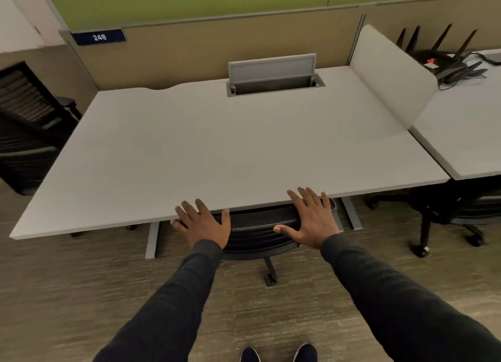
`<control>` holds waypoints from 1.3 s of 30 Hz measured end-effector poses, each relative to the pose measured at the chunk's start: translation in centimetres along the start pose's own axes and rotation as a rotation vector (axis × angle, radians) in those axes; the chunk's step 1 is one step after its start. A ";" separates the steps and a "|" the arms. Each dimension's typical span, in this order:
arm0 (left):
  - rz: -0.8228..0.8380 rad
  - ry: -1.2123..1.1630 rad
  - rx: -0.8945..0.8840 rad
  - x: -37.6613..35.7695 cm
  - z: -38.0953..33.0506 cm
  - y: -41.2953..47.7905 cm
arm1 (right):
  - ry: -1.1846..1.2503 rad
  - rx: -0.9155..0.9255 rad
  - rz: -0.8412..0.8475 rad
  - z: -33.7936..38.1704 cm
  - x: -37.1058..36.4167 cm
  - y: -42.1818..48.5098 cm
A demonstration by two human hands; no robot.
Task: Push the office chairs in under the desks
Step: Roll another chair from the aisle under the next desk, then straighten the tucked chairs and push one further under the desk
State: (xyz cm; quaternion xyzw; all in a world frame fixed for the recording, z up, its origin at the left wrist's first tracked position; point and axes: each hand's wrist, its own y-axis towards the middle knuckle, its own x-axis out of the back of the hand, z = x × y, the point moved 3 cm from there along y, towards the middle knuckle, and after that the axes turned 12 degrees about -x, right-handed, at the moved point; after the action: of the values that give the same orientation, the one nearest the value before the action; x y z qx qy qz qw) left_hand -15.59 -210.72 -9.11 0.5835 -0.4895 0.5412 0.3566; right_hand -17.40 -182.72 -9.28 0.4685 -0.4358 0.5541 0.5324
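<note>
1. Hands reached forward together at the near edge of the white desk point(217, 145), both arms in dark sleeves point(173, 302).
2. The left hand point(203, 223) was spread flat, fingers apart, its fingertips over the desk edge; it gripped nothing that could be seen.
3. The right hand point(311, 218) was likewise open and splayed, thumb stretched out toward the left, lying over the top of the chair back; whether the palm actually pressed on the chair could not be told.
4. The black office chair point(257, 231) stood between the two hands, its mesh back close up against the desk edge and its seat hidden beneath the top. One leg with a caster point(270, 279) stuck out toward the person over the carpet point(67, 294).
5. A second black chair point(461, 212) sat partly under the neighbouring desk point(461, 134) on the right, its base and casters showing.
6. A third dark chair point(27, 123) stood at the left, beside the desk's end rather than under it.
7. At the back of the desk a grey cable hatch point(273, 74) stood with its lid raised, and a white divider panel point(390, 74) stood upright between the two desks.
8. A blue plate reading 246 point(99, 37) was fixed to the tan partition point(176, 52) behind.
9. The tips of two dark shoes point(279, 353) showed at the bottom.
</note>
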 end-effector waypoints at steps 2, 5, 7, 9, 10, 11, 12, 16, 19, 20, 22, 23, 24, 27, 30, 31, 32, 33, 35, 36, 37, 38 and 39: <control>0.019 -0.004 -0.073 -0.1 -1.6 0.0 | 0.008 -0.054 -0.019 -0.5 0.2 -0.7; 0.038 -0.004 -0.175 -0.3 -5.2 -0.3 | 0.029 -0.130 -0.032 -2.4 0.9 -1.8; 0.040 0.007 -0.248 -0.3 -8.1 -0.6 | 0.040 -0.177 -0.056 -4.2 1.8 -2.3; 0.046 0.016 -0.322 -0.4 -11.5 -1.0 | 0.071 -0.236 -0.080 -6.6 2.9 -3.0; 0.051 0.020 -0.360 -0.6 -13.4 -1.4 | 0.091 -0.263 -0.090 -8.0 3.5 -3.5; 0.055 0.022 -0.397 -0.8 -15.2 -1.9 | 0.109 -0.286 -0.104 -9.4 4.1 -4.0; 0.057 0.021 -0.431 -1.0 -17.2 -2.5 | 0.125 -0.303 -0.124 -11.0 4.7 -4.6; 0.055 -0.016 -0.530 -2.9 -25.4 -5.3 | 0.148 -0.371 -0.187 -18.7 7.1 -7.3; 0.066 -0.060 -0.543 -4.9 -31.9 -8.2 | 0.148 -0.411 -0.181 -25.5 8.7 -9.7; 0.071 -0.066 -0.542 -5.6 -34.2 -9.3 | 0.143 -0.420 -0.188 -28.0 9.4 -10.5; 0.093 -0.077 -0.538 -6.8 -38.8 -11.6 | 0.117 -0.443 -0.196 -32.9 10.7 -12.2; 0.104 -0.087 -0.538 -7.3 -41.0 -12.7 | 0.103 -0.457 -0.200 -35.3 11.3 -13.1; 0.107 -0.100 -0.543 -7.7 -43.1 -13.8 | 0.094 -0.473 -0.204 -37.6 12.0 -13.9; 0.110 -0.173 -0.577 -8.8 -48.9 -16.5 | 0.082 -0.515 -0.203 -43.6 13.8 -15.6; 0.108 -0.208 -0.614 -9.6 -54.9 -18.2 | 0.079 -0.546 -0.224 -48.9 15.2 -16.3; 0.113 -0.209 -0.629 -9.9 -56.9 -18.6 | 0.082 -0.555 -0.233 -50.5 15.6 -16.3; 0.113 -0.208 -0.643 -10.2 -58.9 -18.9 | 0.085 -0.561 -0.241 -52.1 16.0 -16.3; 0.112 -0.206 -0.653 -10.5 -60.8 -19.1 | 0.084 -0.564 -0.247 -53.6 16.3 -16.1; 0.119 -0.204 -0.661 -11.5 -64.6 -19.3 | 0.081 -0.558 -0.254 -56.7 16.7 -15.6; 0.125 -0.207 -0.665 -12.0 -66.5 -19.3 | 0.080 -0.554 -0.259 -58.3 16.9 -15.3; 0.131 -0.213 -0.671 -12.5 -68.5 -19.2 | 0.075 -0.554 -0.266 -60.1 17.1 -14.9; 0.138 -0.222 -0.676 -12.9 -70.6 -19.0 | 0.069 -0.556 -0.269 -61.9 17.4 -14.4; 0.144 -0.229 -0.682 -13.4 -72.6 -18.8 | 0.062 -0.560 -0.267 -63.7 17.7 -13.9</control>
State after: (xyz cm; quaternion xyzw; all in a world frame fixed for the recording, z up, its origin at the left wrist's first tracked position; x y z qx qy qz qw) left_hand -17.25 -134.53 -8.46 0.4520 -0.7183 0.3017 0.4345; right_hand -6.97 -116.22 -3.67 0.3398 -0.4896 0.3516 0.7220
